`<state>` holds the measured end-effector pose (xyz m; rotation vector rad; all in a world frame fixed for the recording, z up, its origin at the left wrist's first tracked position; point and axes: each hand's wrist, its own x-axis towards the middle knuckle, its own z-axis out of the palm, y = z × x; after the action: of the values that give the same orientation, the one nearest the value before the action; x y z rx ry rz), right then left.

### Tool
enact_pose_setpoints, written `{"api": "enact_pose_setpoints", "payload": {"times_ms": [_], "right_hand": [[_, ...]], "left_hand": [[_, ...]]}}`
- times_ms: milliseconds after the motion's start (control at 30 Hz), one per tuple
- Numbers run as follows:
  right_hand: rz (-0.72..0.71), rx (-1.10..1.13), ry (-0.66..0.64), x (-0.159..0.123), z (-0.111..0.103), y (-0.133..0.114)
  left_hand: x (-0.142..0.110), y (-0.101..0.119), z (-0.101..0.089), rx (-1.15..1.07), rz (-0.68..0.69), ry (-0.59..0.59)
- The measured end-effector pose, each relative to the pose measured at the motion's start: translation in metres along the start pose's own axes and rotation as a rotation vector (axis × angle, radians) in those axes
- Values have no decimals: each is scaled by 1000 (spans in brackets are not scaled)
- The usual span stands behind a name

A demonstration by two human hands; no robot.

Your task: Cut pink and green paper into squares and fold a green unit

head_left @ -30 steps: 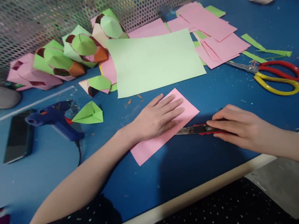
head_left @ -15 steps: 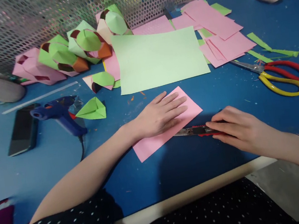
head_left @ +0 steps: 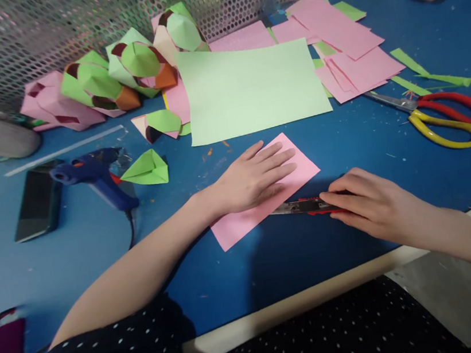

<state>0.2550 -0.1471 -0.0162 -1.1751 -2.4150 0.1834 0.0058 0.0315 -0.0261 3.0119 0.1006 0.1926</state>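
At centre, we keep straight-edged pink paper point(head_left: 240, 227) under our left hand point(head_left: 250, 181), grip spread wide, our right hand point(head_left: 369, 204) gripping a red-and-black knife point(head_left: 306, 206).

Left hand point(head_left: 251, 180) flat, palm down, fingers point(head_left: 279, 160) slightly apart; right hand point(head_left: 369, 202) in a curled grip.

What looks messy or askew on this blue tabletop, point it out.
The narrow green paper strips lie loose and crooked beside the metal scissors with red and yellow handles, like stray offcuts. The flat pink paper sheets nearby overlap unevenly.
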Motion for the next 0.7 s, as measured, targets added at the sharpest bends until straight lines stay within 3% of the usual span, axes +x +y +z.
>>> {"api": "enact_pose_setpoints", "payload": {"times_ms": [700], "right_hand": [[-33, 13, 21, 5, 10, -6]], "left_hand": [[-1, -2, 3, 22, -3, -18]]}}
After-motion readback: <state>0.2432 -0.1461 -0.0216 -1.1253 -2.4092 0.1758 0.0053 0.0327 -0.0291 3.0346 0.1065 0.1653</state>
